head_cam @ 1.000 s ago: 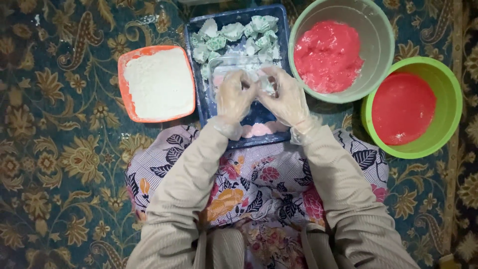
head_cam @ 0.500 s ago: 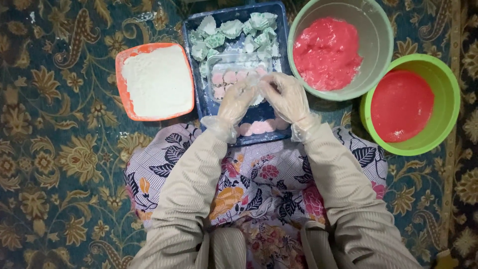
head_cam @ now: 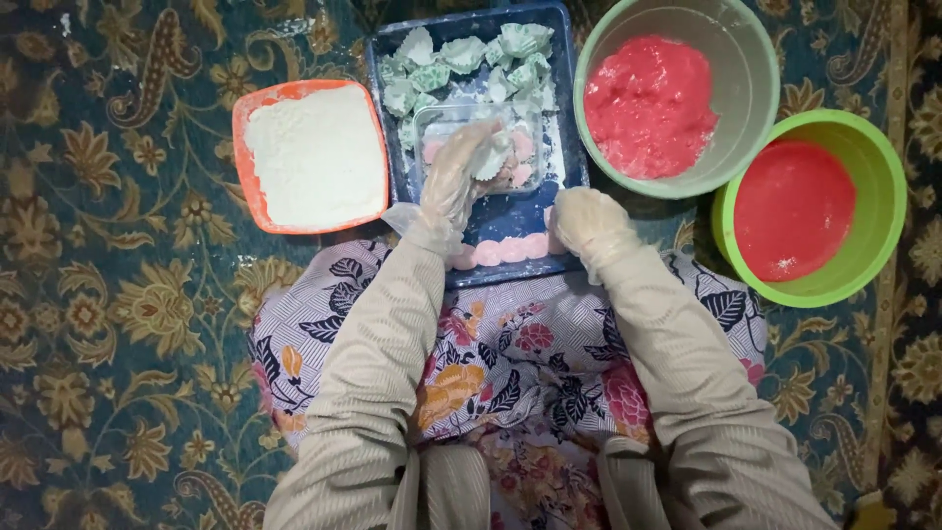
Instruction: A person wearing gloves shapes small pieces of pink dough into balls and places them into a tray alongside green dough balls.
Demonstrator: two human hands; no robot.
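My left hand [head_cam: 461, 177], in a thin clear glove, is closed around a small pale wrapped piece [head_cam: 488, 157] and holds it over a clear plastic container [head_cam: 437, 123] that has pink pieces inside. The container stands in a dark blue tray [head_cam: 569, 128]. My right hand [head_cam: 587, 221], also gloved, rests with curled fingers on the tray's near right part and holds nothing I can see. Several pale green wrapped pieces [head_cam: 461, 54] lie at the tray's far end. A row of pink dough pieces [head_cam: 510, 248] lies along its near edge.
An orange square dish of white flour [head_cam: 314, 157] sits left of the tray. A grey-green bowl of pink batter [head_cam: 653, 103] and a bright green bowl with red paste [head_cam: 795, 211] stand to the right. All rest on a patterned carpet; my floral-clothed lap is below.
My hands, together over the container before, have parted. The left one has moved over the container with the wrapped piece; the right one has dropped to the tray's near right part.
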